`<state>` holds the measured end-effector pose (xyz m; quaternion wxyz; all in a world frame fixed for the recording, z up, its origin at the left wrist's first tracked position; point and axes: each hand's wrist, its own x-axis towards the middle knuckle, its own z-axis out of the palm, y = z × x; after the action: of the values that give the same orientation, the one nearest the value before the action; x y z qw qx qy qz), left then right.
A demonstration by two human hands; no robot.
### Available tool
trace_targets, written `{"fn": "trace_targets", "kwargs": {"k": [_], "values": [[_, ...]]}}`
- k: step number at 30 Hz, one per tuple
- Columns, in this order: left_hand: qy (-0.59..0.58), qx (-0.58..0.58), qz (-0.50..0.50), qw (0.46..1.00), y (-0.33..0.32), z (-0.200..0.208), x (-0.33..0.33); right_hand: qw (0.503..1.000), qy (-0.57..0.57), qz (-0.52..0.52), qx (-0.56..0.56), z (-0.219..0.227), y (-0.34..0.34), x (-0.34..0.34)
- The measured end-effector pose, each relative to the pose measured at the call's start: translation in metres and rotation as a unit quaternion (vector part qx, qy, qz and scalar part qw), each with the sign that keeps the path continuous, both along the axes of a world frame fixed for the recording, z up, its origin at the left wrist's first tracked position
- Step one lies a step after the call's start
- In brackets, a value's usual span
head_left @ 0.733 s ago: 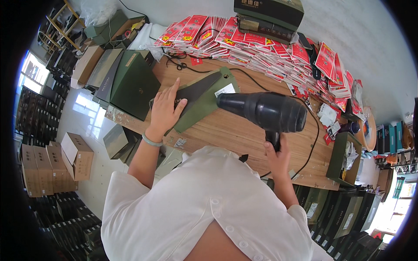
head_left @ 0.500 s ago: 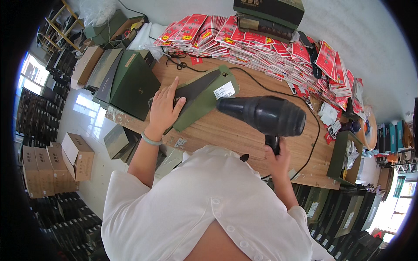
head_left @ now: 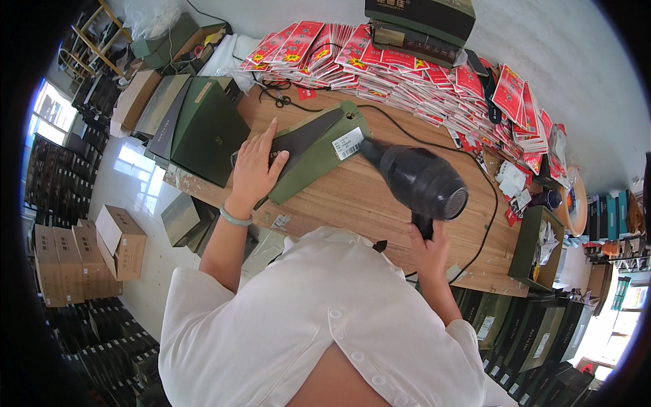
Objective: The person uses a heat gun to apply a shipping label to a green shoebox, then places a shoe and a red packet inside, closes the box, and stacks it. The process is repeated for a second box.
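Observation:
A green shoe box (head_left: pixel 310 178) with a dark panel lies at a slant on the wooden table, its end bearing a white barcode label (head_left: pixel 348 143). My left hand (head_left: pixel 255 168) lies on the box's near left part, fingers stretched out and thumb spread. In my right hand (head_left: pixel 430 252) is the handle of a black hair dryer (head_left: pixel 422 180). The dryer's nozzle points at the labelled end and is close beside the label; whether it touches cannot be made out.
Heaps of red printed packets (head_left: pixel 407 78) line the back of the table (head_left: pixel 325 214). A black cord (head_left: pixel 494 220) curves along the right. Dark green boxes (head_left: pixel 210 132) stand at the left, and an open green box (head_left: pixel 539 247) sits at the right edge. Cartons (head_left: pixel 122 244) rest on the floor.
The hair dryer has turned in my right hand: its nozzle has swung away to the far right side of the label and its rear end toward me. My left hand and the box have hardly moved.

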<state>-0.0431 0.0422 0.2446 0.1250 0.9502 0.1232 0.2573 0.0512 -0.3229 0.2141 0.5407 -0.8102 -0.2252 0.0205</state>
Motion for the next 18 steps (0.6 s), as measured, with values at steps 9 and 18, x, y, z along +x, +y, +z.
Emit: {"fn": "trace_targets", "kwargs": {"k": [9, 18], "values": [[-0.002, 0.005, -0.001, 1.0, 0.0, -0.001, 0.0, 0.999, 0.031, -0.013, 0.022, 0.0, 0.001, 0.003], [-0.002, 0.0, -0.005, 1.0, -0.002, 0.0, -0.001, 0.999, -0.005, -0.049, -0.007, 0.016, 0.014, 0.01]]}}
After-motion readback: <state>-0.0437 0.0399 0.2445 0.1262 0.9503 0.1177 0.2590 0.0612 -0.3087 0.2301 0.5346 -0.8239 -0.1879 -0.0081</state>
